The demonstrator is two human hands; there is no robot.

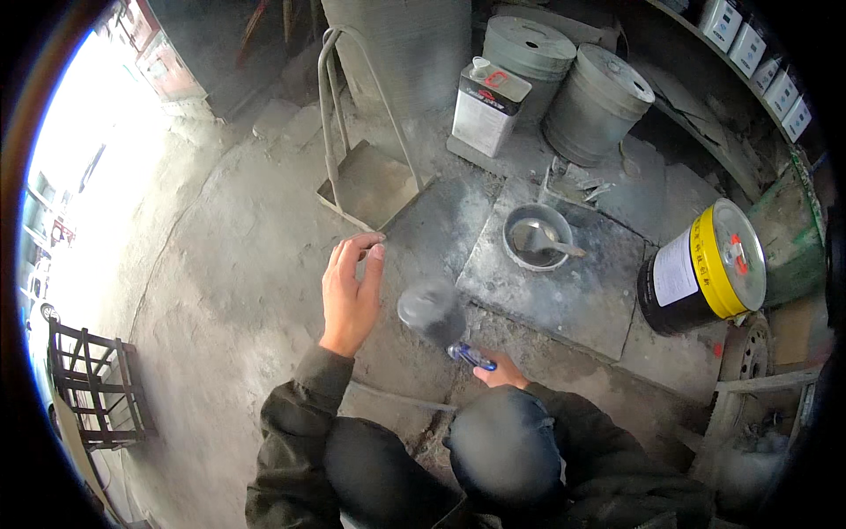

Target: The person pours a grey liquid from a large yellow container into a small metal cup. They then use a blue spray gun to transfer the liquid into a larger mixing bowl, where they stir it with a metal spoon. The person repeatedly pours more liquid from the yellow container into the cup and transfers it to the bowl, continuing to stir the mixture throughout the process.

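My left hand (352, 291) is raised over the concrete floor (220, 300), its fingers loosely curved and apart, with no held thing visible. Lower and to the right, my right hand (500, 370) grips a blue tool (471, 357) with a metallic tip. A blurred dark grey rounded object (430, 313) is at the tool's tip; whether they are joined I cannot tell. Beyond it, a round pot (522, 260) with a scraper (555, 247) lying in it stands on a grey slab (493, 282). A hose (397, 397) runs behind my knees.
A metal dustpan (366, 189) with tall handles stands ahead. Behind are a rectangular can (485, 119) and two drums (595, 115). A yellow-black pail (701, 273) is at right, below a shelf of containers (762, 62). A dark slatted crate (101, 388) is at left.
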